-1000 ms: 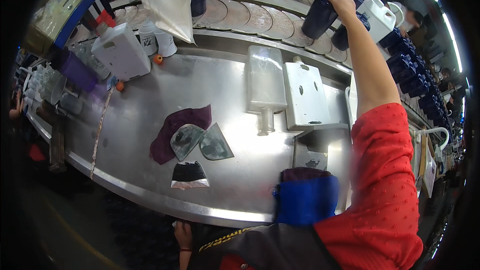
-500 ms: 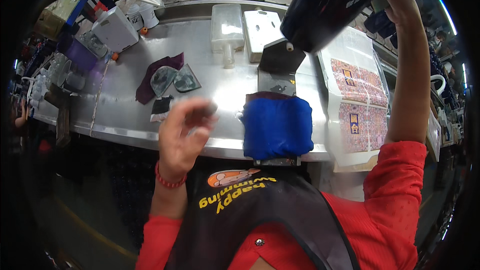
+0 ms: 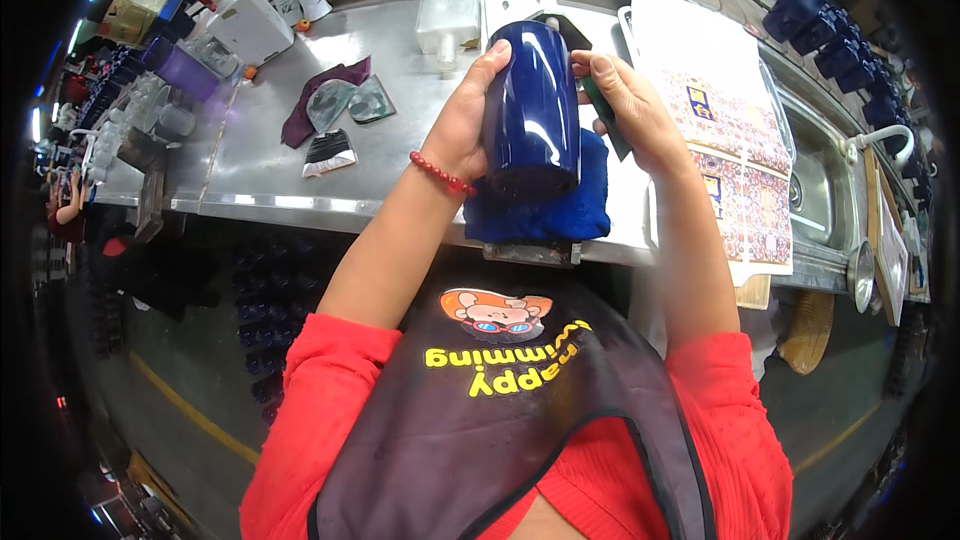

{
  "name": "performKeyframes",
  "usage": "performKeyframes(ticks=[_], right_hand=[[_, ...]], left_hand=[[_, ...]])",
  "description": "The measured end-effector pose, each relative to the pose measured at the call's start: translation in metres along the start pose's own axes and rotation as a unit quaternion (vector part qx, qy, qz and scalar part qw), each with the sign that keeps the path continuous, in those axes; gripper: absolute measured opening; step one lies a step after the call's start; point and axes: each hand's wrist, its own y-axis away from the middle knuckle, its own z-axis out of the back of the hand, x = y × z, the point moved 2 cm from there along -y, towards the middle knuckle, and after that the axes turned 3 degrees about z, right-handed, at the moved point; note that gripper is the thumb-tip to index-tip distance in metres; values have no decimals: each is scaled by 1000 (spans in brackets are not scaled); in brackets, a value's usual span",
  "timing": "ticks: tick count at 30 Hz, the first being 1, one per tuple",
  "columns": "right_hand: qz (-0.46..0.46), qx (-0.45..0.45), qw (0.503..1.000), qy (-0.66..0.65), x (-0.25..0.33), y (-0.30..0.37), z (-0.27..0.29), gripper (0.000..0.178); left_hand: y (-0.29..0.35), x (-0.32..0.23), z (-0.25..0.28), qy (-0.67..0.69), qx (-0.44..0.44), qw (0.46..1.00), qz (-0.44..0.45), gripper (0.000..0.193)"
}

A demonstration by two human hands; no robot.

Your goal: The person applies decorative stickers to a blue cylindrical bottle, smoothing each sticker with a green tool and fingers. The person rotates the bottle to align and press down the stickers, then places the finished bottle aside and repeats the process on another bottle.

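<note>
A glossy dark-blue cylindrical vessel (image 3: pixel 535 105) is upright in front of me, over a blue cloth-covered pad (image 3: pixel 593 190). My left hand (image 3: pixel 465 120) is closed round its left side, thumb on the front near the top. At the vessel's right, my right hand (image 3: pixel 640 115) pinches a thin, dark green flat piece (image 3: pixel 605 118). Its fingertips are close to the vessel's upper right edge; whether they touch it, I cannot tell. Part of the pad and the dark stand behind it are hidden by the vessel.
Printed patterned sheets (image 3: pixel 740 200) lie right of the pad, beside a metal sink (image 3: pixel 815 180). On the steel table to the left are a purple cloth (image 3: pixel 297 125) and greenish half-round pieces (image 3: pixel 370 100). A clear bottle (image 3: pixel 448 15) and several blue vessels (image 3: pixel 845 55) are farther back.
The vessel has come down from the upper right to above the pad. My left hand has moved right and taken hold of it. My right hand has come down and now holds the green piece.
</note>
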Motion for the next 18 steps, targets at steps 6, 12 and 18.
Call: performKeyframes(ticks=[6,12,18], right_hand=[[-13,-10,1000,-19,-7,-2,1,60],[-3,-4,999,-48,-12,11,-4,60],[84,-20,992,95,-12,22,-11,62]], left_hand=[[-2,-6,-14,-11,7,1000,14,55],[-1,-8,-12,-33,-18,999,3,50],[-6,-6,-4,-81,-21,996,25,36]])
